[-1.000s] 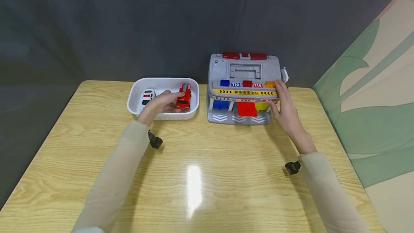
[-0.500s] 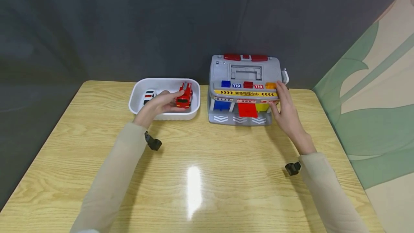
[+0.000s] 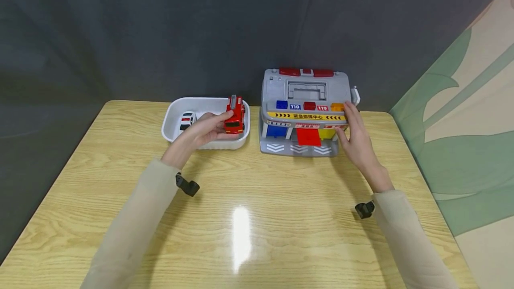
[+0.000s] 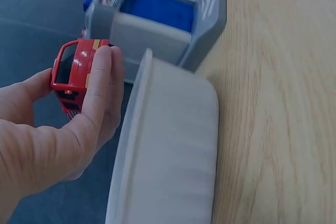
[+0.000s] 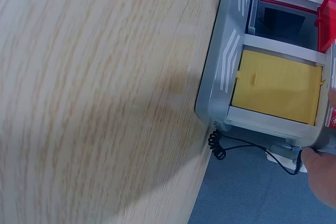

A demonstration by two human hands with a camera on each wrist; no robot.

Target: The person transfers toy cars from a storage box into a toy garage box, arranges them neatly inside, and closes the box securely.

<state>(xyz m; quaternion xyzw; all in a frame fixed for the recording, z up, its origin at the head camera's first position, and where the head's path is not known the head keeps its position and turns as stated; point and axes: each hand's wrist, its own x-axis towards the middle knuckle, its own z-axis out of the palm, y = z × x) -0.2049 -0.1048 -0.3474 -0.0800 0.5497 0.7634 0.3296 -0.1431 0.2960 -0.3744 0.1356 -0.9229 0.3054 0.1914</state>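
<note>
My left hand (image 3: 202, 133) holds a red toy fire truck (image 3: 234, 118) between thumb and fingers, over the right end of a white plastic bin (image 3: 209, 145). In the left wrist view the truck (image 4: 79, 69) sits above the bin's rim, its front windscreen showing. A white toy car (image 3: 187, 121) lies inside the bin. My right hand (image 3: 359, 148) grips the right front corner of a grey toy rescue garage (image 3: 277, 89), fingers on the roof edge and thumb lower down. The middle red door (image 3: 308, 137) is swung up; the blue door (image 4: 157, 9) and yellow door (image 5: 278, 85) are closed.
A pale wooden table (image 3: 273, 217) carries the bin and garage near its back edge. Dark cloth (image 3: 180, 30) hangs behind, and a patterned panel (image 3: 474, 159) borders the right side. A black coiled cord (image 5: 216, 145) hangs at the garage's right side.
The fire truck has risen out of the bin in my left hand and shifted slightly right. My right hand keeps its place on the garage.
</note>
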